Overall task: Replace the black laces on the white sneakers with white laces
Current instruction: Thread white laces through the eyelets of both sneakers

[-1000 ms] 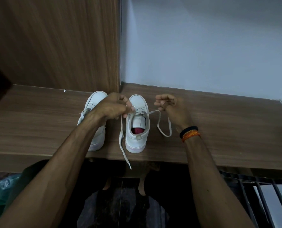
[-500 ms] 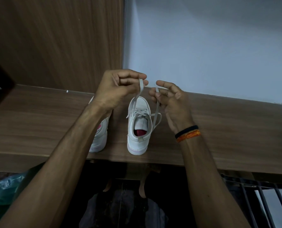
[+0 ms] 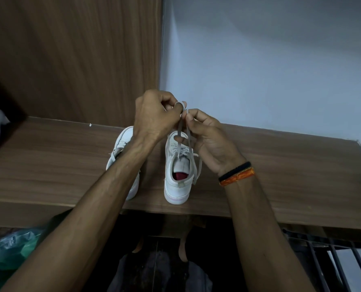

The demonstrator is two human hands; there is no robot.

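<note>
Wooden shelf (image 3: 280, 165), white sneaker (image 3: 176, 180) — both hands pinching white lace (image 3: 180, 128)

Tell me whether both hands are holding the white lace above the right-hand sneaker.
Yes: the left hand and right hand each pinch the white lace, raised above the right-hand sneaker on the wooden shelf.

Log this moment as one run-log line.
left hand: pinches white lace | right hand: pinches same lace, raised | right-side white sneaker: laced, on brown wooden shelf | left-side white sneaker: beside it
</note>
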